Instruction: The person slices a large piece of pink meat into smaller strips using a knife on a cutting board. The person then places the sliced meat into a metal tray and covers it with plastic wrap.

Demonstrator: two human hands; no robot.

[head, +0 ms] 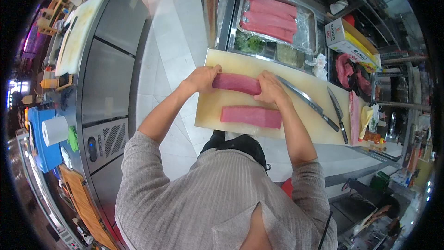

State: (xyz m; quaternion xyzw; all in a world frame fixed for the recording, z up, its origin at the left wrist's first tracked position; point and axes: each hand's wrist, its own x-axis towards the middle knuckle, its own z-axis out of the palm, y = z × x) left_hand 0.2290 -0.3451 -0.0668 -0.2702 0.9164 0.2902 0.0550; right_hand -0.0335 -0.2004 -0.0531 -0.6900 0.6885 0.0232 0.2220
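Both of my hands grip one dark pink block of raw fish, with my left hand at its left end and my right hand at its right end. It is on or just above a pale cutting board; I cannot tell which. A second, lighter pink fish block lies on the board nearer my body. Right of my right hand rests a long slicing knife, its dark handle towards the lower right. Beyond it lies a shorter knife with a dark handle.
Behind the board, a metal tray holds several long pink fish pieces. Containers of shredded greens and pale shreds sit below it. Right are a mango carton, dark dishes of fish and a pale pink strip. A steel counter stands left.
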